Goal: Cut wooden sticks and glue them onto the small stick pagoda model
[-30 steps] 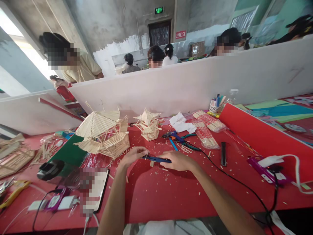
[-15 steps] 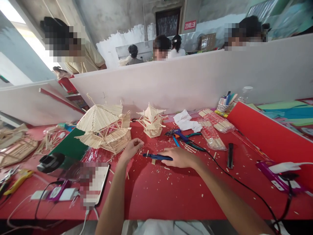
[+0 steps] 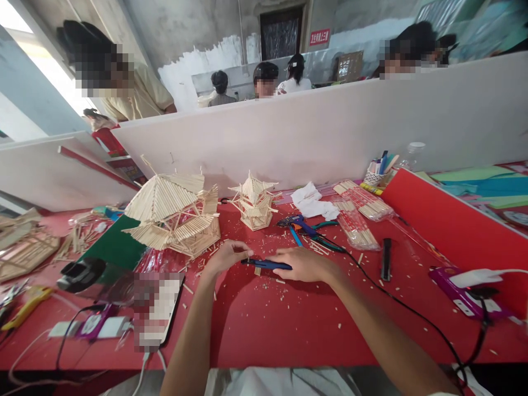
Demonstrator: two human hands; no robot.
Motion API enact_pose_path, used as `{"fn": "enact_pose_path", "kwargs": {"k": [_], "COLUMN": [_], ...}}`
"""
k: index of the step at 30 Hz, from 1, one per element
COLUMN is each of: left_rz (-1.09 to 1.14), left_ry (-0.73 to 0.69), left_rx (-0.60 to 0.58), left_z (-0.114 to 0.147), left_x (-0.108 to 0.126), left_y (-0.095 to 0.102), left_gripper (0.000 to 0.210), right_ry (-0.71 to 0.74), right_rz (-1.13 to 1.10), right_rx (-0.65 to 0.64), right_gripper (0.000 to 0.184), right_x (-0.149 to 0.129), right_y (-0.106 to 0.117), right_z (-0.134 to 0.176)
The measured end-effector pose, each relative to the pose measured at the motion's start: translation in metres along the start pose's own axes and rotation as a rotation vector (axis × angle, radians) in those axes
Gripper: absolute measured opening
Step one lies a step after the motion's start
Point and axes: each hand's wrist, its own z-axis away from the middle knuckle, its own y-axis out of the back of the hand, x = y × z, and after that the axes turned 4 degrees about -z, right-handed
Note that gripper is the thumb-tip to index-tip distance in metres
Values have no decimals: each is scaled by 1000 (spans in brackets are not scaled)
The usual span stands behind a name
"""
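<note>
My right hand (image 3: 307,265) is closed on blue-handled pliers (image 3: 266,264), held low over the red table with the dark jaws pointing left. My left hand (image 3: 228,256) is pinched, thumb and forefinger at the jaws; whatever lies between the fingertips is too small to make out. A short piece of stick (image 3: 258,270) lies just under the pliers. Behind my left hand stands a large pavilion model of thin sticks (image 3: 165,201). A smaller stick pavilion (image 3: 253,202) stands to its right.
A glue gun (image 3: 299,223) with a black cable lies beyond my right hand, beside green-handled pliers (image 3: 325,225). Packs of sticks (image 3: 357,225), white tissue (image 3: 311,201) and a black utility knife (image 3: 386,259) are to the right. A phone (image 3: 165,313) lies left. Behind a white partition (image 3: 289,135) are several people.
My left hand has moved right, bringing its pinched fingertips to the jaws of the pliers. My right hand stays in place with the pliers. The view has shifted slightly.
</note>
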Motion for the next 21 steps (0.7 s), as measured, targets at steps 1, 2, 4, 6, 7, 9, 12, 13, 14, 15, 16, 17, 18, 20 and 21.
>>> {"fn": "enact_pose_path", "kwargs": {"k": [1,2,4,6,7,9,12,13,14,15,16,17,18,20,21], "left_rz": [6,8,8,5,0,-14,-36,-42,-47,-53,-57,-57,-54,-37,-25], "left_ry": [-3,-6,-12,-8,-2,14,21,17,10,1,-7,-13,-17,-19,-19], "left_rx": [9,9,-15,-39,-44,-31,27,40,47,46,39,32,26,29,38], "left_z": [0,1,1,0,-1,-3,-5,-5,-5,-5,-5,-4,-4,-5,-5], "left_x": [-1,-1,-2,-2,-2,-3,-4,-3,-3,-1,0,2,3,5,5], "left_y": [0,1,2,2,2,0,-4,-5,-6,-7,-8,-8,-9,-10,-11], "left_gripper": [40,41,42,41,40,38,34,34,34,33,33,33,33,34,34], "right_ry": [3,5,6,10,11,8,8,12,16,19,21,24,24,24,24], "right_rz": [-1,1,8,12,13,15,12,8,5,3,1,-2,-7,-20,-28], "right_rx": [-1,-3,-14,-21,-22,-15,-1,0,-3,-7,-11,-12,-11,-3,4], "right_gripper": [42,43,43,42,41,40,38,37,37,36,36,36,36,38,38], "right_x": [0,0,0,-1,-1,-1,0,1,1,2,2,3,3,3,3], "right_y": [1,2,3,3,2,1,-1,-1,-1,-1,0,0,0,0,-1], "right_z": [1,1,2,2,2,2,1,1,1,2,2,2,2,3,3]}}
